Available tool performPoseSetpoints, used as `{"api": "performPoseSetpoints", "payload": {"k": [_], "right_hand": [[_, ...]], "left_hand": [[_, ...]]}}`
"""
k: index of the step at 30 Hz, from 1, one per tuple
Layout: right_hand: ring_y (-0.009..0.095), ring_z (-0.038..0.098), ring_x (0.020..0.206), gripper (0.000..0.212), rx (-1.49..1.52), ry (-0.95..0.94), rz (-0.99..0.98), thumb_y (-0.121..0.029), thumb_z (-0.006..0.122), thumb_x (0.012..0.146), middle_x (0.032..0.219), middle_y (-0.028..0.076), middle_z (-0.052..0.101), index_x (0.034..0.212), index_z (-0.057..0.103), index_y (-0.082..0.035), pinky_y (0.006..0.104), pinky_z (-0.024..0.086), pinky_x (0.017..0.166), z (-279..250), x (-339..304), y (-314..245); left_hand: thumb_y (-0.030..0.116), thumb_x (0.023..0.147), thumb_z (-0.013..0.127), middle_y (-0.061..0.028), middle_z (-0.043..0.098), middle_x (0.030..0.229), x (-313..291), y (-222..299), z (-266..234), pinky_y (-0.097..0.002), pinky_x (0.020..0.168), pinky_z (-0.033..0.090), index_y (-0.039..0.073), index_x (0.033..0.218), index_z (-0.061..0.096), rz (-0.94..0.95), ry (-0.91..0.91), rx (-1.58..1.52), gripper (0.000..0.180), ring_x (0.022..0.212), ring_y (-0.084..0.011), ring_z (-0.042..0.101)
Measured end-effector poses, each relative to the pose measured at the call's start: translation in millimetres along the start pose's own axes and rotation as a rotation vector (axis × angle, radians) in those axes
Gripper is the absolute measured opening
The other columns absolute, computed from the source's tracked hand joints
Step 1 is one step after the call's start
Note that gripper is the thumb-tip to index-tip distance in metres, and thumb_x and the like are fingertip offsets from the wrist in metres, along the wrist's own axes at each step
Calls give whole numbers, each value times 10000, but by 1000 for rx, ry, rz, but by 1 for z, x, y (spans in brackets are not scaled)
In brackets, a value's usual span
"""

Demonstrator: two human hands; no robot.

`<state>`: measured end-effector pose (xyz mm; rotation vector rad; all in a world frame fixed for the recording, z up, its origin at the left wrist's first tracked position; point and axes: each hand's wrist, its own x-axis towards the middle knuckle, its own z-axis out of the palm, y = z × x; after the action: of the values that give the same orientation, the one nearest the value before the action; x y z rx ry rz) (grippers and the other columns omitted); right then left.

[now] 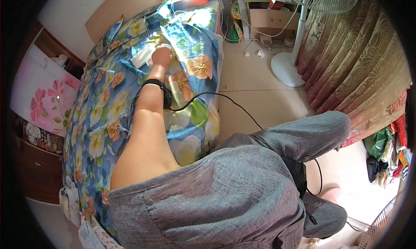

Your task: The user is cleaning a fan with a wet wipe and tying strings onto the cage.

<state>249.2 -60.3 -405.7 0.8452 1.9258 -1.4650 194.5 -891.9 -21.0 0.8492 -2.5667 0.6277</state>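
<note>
My left arm reaches across a bed (97, 143) covered with a blue sheet of large flowers. At its end, my left hand (161, 55) is closed like a fist, low over the sheet. Right beside it lies a flat white packet-like thing (141, 57); whether the fingers grip it I cannot tell. Around the left wrist sits a black strap with a small device (167, 98), and a black cable (221, 95) runs from it toward my grey-clad legs. My right hand is out of the picture.
Right of the bed a white standing fan (288, 70) is on the tiled floor, before a patterned curtain (346, 49). Crumpled white tissues (260, 53) lie near a drawer cabinet (273, 19). Clothes (390, 149) hang at the far right; a pink flowered cabinet (43, 88) stands left.
</note>
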Motion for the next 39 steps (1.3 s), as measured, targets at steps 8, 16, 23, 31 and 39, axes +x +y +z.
{"api": "performPoseSetpoints", "payload": {"k": [8,16,23,31,39], "right_hand": [[316,573,1103,375,3,44,17,-330,522,920,1181,175,615,1190,603,-83,397,448,913,-10,2,15],[318,583,1089,366,56,159,38,-323,528,916,1161,179,627,1175,611,-80,397,453,903,-39,-12,43],[320,592,1076,358,57,441,-54,-316,532,912,1144,181,637,1163,619,-77,397,457,894,-107,-64,103],[279,649,733,219,-352,834,-302,-175,620,846,878,158,673,992,650,-14,369,515,681,-181,-162,70],[232,598,610,108,-705,1333,-648,-26,642,800,734,97,620,904,654,-50,345,473,553,-223,-353,-128]], "left_hand": [[192,774,609,-74,656,915,-2,2,-24,-395,728,523,185,776,720,-86,-14,-32,111,883,-293,619],[282,851,664,-50,678,832,47,49,-68,-309,677,480,123,911,736,-137,518,-731,185,752,-171,631],[86,911,589,-1,682,997,71,237,-204,-215,734,442,25,1009,697,565,108,-1342,159,773,-61,519],[13,858,614,-30,632,914,47,474,-271,-258,788,443,28,969,697,1352,-206,-1540,139,877,-124,576],[106,721,673,8,640,913,-64,659,-427,-327,711,518,174,986,685,2153,762,-1358,274,863,-201,610]]}}
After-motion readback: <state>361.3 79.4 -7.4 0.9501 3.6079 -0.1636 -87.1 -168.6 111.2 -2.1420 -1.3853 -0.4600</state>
